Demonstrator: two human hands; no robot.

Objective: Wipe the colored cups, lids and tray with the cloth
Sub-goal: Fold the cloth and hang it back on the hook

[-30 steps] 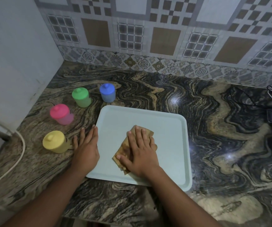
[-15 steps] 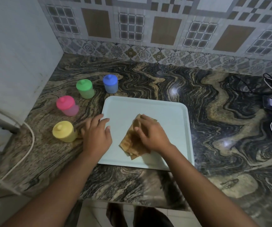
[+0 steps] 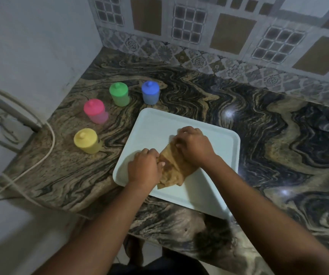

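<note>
**A:** Where is the cloth (image 3: 174, 169), and who holds it?

**B:** It lies bunched on the tray (image 3: 215, 191), a little toward 7 o'clock of the middle. The left hand (image 3: 143, 167) pinches its end at 9 o'clock, fingers curled tight. The right hand (image 3: 194, 147) curls over its end at 1 o'clock. Both are clamped on it.

**A:** So nothing holds the tray?

**B:** Nothing. That is my first worry. The counter (image 3: 278, 155) looks polished, and the tray's 6 o'clock rim sits near the front edge. A hard stroke toward the body may slide it off.

**A:** And the cups?

**B:** They stand off the tray, from 9 to 11 o'clock of it: yellow cup (image 3: 86, 140), pink cup (image 3: 95, 111), green cup (image 3: 119, 94), blue cup (image 3: 150, 92). All have their lids (image 3: 118, 89) on. They look light, so a trailing fold of cloth or a quick reach may tip one.

**A:** Anything else?

**B:** A cable (image 3: 46, 151) loops at 9 o'clock of the yellow cup. A sweeping arm could snag it. Also, a wadded cloth probably leaves streaks.
</note>
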